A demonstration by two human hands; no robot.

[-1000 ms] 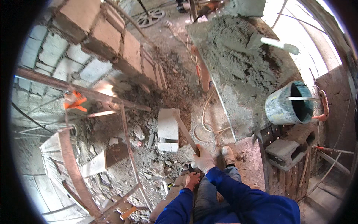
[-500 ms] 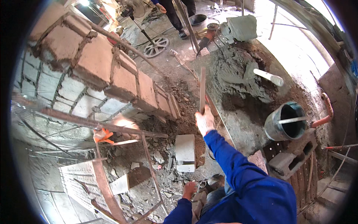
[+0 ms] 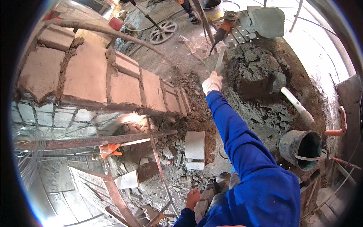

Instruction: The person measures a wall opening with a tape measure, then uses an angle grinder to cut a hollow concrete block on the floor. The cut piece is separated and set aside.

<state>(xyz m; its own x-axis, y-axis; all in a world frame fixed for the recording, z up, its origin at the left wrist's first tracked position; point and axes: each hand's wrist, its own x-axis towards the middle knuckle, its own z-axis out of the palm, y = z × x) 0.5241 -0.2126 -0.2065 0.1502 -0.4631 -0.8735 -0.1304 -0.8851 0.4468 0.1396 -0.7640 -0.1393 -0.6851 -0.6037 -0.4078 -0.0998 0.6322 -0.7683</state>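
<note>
My right hand (image 3: pixel 213 82), in a white glove, is stretched far forward along the left edge of a mortar-covered board. It grips a flat narrow strip (image 3: pixel 220 59) that points away from me. Wet grey mortar (image 3: pixel 255 64) is heaped just right of it, and a white round handle (image 3: pixel 297 104) lies across the heap's near side. My bare left hand (image 3: pixel 193 198) hangs low near my body above the rubble, fingers curled, with nothing visible in them. A pale block (image 3: pixel 195 146) sits on the ground ahead of it.
A block wall (image 3: pixel 85 75) runs along the left, with metal bars (image 3: pixel 94 140) and an orange glove (image 3: pixel 109 150) before it. A bucket (image 3: pixel 302 149) leans at the right. Beyond the mortar lie an angle grinder (image 3: pixel 224 30) and a spoked wheel (image 3: pixel 163 32); another person's foot (image 3: pixel 193 17) shows.
My right hand has reached farther forward with the strip, which now tilts rightward. The bucket has tipped toward me. My left hand stays low. The view has shifted.
</note>
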